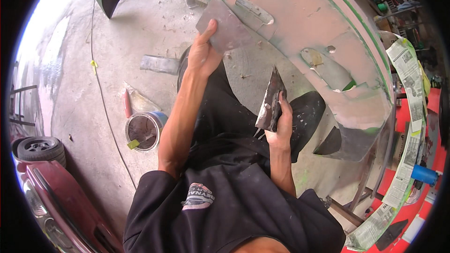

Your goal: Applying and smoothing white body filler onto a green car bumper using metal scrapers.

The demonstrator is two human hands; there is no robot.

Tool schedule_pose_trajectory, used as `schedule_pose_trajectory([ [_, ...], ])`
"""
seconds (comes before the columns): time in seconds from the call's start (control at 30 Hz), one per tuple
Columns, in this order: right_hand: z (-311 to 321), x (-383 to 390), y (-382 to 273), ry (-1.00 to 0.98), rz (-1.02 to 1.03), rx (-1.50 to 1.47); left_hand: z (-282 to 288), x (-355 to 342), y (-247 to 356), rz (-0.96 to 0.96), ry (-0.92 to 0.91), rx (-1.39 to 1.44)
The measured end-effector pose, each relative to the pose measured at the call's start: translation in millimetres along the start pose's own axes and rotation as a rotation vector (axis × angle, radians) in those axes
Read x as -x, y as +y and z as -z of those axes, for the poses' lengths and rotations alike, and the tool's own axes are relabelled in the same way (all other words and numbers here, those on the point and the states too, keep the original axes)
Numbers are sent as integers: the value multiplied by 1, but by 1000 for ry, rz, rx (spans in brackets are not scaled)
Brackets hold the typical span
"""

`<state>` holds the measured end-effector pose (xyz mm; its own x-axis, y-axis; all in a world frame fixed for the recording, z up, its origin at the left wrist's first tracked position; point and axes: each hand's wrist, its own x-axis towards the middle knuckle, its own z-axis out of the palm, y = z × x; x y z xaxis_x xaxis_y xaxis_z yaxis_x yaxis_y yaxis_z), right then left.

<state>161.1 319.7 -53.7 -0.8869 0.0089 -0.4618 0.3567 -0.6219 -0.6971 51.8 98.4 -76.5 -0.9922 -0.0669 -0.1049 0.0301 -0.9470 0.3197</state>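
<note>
My left hand (205, 56) grips a flat grey rectangular sheet (227, 27), with the thumb across its face. The sheet overlaps the lower edge of a large car bumper cover (300, 23) in this view; whether they touch I cannot tell. The bumper is coated in pinkish filler or primer with green edges, and has several openings. Above my right thigh, my right hand (280, 124) is closed around a dark putty spreader or plate (271, 105), tilted and smeared with whitish putty along one side. Most of the right fingers are hidden behind it.
On the concrete floor at left stands an open can (161, 121) of greyish paste, beside a red tube (127, 103) on clear plastic. A grey strip (160, 64) lies near my left knee. A cable (101, 82), a wheel (41, 150), a maroon bumper (70, 201) and a newspaper-masked part (404, 168) surround me.
</note>
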Motion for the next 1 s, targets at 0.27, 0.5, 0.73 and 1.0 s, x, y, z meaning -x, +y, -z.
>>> schedule_pose_trajectory([
  [0.27,5,-4,2,0,20,4,-2,-6,-9,-50,-24,-25],
  [0.5,8,-3,0,-15,-8,-12,-3,-7,-10,-43,-8,-14],
  [0.73,10,-2,0,11,-2,-12,-1,-9,-12,-61,-67,-11],
  [1.0,11,-3,-3,0,-9,-25,-8,0,-6,-132,39,-45],
])
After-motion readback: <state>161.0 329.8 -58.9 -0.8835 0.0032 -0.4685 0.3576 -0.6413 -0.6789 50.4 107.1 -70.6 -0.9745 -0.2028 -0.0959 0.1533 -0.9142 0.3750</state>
